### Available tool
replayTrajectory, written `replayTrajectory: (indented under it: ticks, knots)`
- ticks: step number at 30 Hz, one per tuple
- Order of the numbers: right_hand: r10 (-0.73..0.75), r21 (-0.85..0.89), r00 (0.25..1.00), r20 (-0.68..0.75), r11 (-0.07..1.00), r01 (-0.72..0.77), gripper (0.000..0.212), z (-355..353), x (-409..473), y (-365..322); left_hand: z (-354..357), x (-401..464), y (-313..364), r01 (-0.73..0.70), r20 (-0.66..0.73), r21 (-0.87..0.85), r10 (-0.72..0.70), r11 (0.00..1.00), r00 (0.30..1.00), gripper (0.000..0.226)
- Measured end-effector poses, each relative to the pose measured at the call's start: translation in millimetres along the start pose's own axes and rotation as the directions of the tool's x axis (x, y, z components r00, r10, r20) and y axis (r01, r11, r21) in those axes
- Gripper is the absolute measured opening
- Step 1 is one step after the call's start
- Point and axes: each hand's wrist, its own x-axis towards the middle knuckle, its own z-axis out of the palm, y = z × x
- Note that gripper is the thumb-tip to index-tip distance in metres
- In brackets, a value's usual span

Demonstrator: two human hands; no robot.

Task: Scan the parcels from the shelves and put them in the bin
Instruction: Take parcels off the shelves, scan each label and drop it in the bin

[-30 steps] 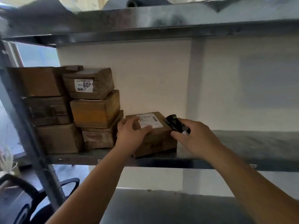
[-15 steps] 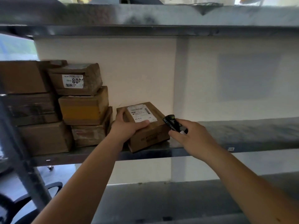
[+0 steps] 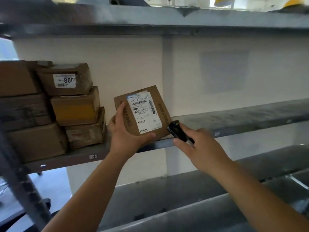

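Observation:
My left hand [image 3: 124, 133] grips a small brown cardboard parcel [image 3: 158, 108] by its lower left corner and holds it tilted up, its white shipping label [image 3: 144, 111] facing me. The parcel's lower edge is close to the front of the middle metal shelf [image 3: 234, 119]. My right hand [image 3: 199, 148] holds a black handheld scanner [image 3: 178, 131], whose head points at the parcel's lower right corner. No bin is in view.
Several brown boxes [image 3: 50, 106] are stacked in two columns at the shelf's left end, the top one bearing a label with "800" [image 3: 65, 80]. A grey upright post [image 3: 18, 173] stands at the left. Another shelf [image 3: 167, 15] runs above and one [image 3: 217, 198] below.
My left hand has lifted the parcel off the shelf and tipped it upright so its label faces me. The right hand with the scanner has stayed beside it.

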Motion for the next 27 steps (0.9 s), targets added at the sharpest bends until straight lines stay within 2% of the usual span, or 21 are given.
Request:
replayTrajectory:
  ticks: [2, 9, 12, 16, 20, 23, 27]
  knots:
    - [0.008, -0.009, 1.0, 0.0, 1.0, -0.008, 0.076, 1, -12, 3, 0, -6, 0, -0.047, 0.023, 0.018, 0.046, 0.999, 0.999, 0.133]
    - [0.093, -0.081, 0.996, 0.007, 0.992, -0.092, 0.055, -4, -55, -5, 1, -22, 5, -0.201, 0.096, 0.104, 0.191, 0.974, 0.977, 0.133]
    - [0.126, -0.094, 0.992, 0.023, 0.988, -0.123, 0.056, -9, -69, -10, 3, -26, 8, -0.241, 0.115, 0.154, 0.225, 0.958, 0.968, 0.134]
    - [0.186, -0.223, 0.981, 0.057, 0.96, -0.169, 0.063, -15, -83, -15, 9, -28, 11, -0.28, 0.114, 0.201, 0.261, 0.939, 0.959, 0.13]
    - [0.231, -0.272, 0.97, 0.072, 0.94, -0.204, 0.063, -19, -98, -17, 14, -27, 14, -0.303, 0.12, 0.255, 0.28, 0.918, 0.952, 0.131]
    - [0.254, -0.317, 0.963, 0.09, 0.924, -0.214, 0.063, -25, -107, -18, 15, -24, 13, -0.338, 0.135, 0.252, 0.313, 0.907, 0.94, 0.131]
    - [0.271, -0.347, 0.958, 0.088, 0.91, -0.226, 0.061, -26, -117, -17, 16, -22, 15, -0.316, 0.136, 0.252, 0.29, 0.914, 0.947, 0.131]
